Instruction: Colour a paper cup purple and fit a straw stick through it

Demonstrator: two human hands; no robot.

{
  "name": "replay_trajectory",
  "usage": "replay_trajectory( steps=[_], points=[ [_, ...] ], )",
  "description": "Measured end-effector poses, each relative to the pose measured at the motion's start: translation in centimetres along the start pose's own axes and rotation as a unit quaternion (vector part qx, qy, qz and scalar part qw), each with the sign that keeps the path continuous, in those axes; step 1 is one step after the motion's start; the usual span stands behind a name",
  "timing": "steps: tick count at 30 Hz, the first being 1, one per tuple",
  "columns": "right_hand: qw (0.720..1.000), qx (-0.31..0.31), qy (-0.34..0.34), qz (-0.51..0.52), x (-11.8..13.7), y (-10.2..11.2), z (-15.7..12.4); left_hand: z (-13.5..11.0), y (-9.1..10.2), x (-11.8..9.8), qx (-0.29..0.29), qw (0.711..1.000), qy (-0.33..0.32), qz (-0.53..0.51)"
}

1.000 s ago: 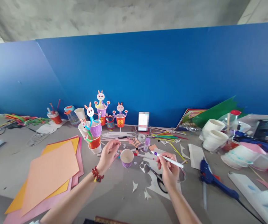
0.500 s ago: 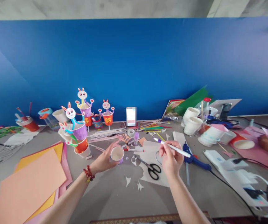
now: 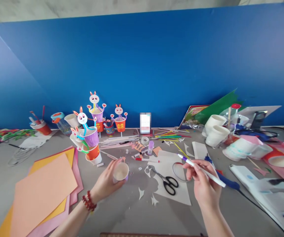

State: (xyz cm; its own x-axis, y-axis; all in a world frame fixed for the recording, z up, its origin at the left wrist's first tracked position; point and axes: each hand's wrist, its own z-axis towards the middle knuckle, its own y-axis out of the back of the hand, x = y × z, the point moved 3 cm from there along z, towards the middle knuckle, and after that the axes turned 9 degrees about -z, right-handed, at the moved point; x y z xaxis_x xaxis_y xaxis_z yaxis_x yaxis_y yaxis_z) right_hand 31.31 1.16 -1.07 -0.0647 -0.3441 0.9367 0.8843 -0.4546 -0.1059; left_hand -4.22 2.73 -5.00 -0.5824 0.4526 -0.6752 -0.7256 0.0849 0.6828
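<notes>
My left hand [image 3: 107,182] is wrapped round a small purple paper cup [image 3: 121,172] and holds it above the grey table, its mouth tilted toward me. My right hand [image 3: 202,182] pinches a white marker with a purple tip [image 3: 201,170], pointing up and left. Beside the right hand's fingers a clear ring of tape [image 3: 179,171] lies on a white paper sheet [image 3: 176,191]. Black scissors [image 3: 168,182] rest on that sheet between my two hands.
Orange, yellow and pink paper sheets [image 3: 43,191] lie at left. Bunny cup figures [image 3: 89,136] stand behind the left hand. A blue glue gun [image 3: 224,181], white cups [image 3: 214,133], straws and paper scraps crowd the right and back. A blue wall [image 3: 156,65] closes off the rear.
My left hand took hold of the purple cup and pulled it toward me, off the table. My right hand moved right with the marker. The view swung right, then back left.
</notes>
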Motion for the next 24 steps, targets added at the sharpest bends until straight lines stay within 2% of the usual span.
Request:
replay_trajectory(
  steps=[3,5,8,10,12,13,14,16,17,20,24],
  points=[
    [0.999,0.019,0.008,-0.030,0.0,0.1,-0.5,0.0,-1.4,0.2,0.003,1.000,0.000,-0.001],
    [0.998,0.023,0.020,-0.058,0.2,0.7,-0.7,0.2,-1.2,0.4,0.005,1.000,-0.001,-0.015],
    [0.996,0.010,0.020,-0.081,0.3,1.9,-0.8,1.3,0.6,0.4,0.002,0.997,-0.013,-0.076],
    [0.997,0.001,0.006,-0.081,0.1,2.5,-0.9,2.8,2.1,0.3,-0.031,0.993,-0.012,-0.113],
    [0.997,-0.005,-0.011,-0.075,-0.4,2.6,-1.0,4.8,3.3,0.3,-0.083,0.991,-0.001,-0.108],
    [0.997,-0.005,-0.018,-0.073,-0.6,2.5,-1.1,6.0,3.5,0.3,-0.084,0.991,0.010,-0.102],
    [0.997,-0.004,-0.023,-0.071,-0.8,2.3,-1.2,7.2,3.2,0.4,-0.055,0.993,0.018,-0.099],
    [0.997,-0.001,-0.028,-0.071,-1.2,1.9,-1.5,9.5,1.8,0.7,0.064,0.994,0.028,-0.078],
    [0.997,0.001,-0.029,-0.073,-1.3,1.6,-1.7,10.5,0.9,0.9,0.103,0.992,0.026,-0.072],
    [0.996,0.012,-0.025,-0.085,-1.5,1.2,-2.1,13.2,-1.7,1.7,0.167,0.985,0.015,-0.039],
    [0.993,0.022,-0.023,-0.110,-1.6,1.4,-2.5,15.2,-4.3,2.6,0.209,0.978,0.009,0.025]
  ],
)
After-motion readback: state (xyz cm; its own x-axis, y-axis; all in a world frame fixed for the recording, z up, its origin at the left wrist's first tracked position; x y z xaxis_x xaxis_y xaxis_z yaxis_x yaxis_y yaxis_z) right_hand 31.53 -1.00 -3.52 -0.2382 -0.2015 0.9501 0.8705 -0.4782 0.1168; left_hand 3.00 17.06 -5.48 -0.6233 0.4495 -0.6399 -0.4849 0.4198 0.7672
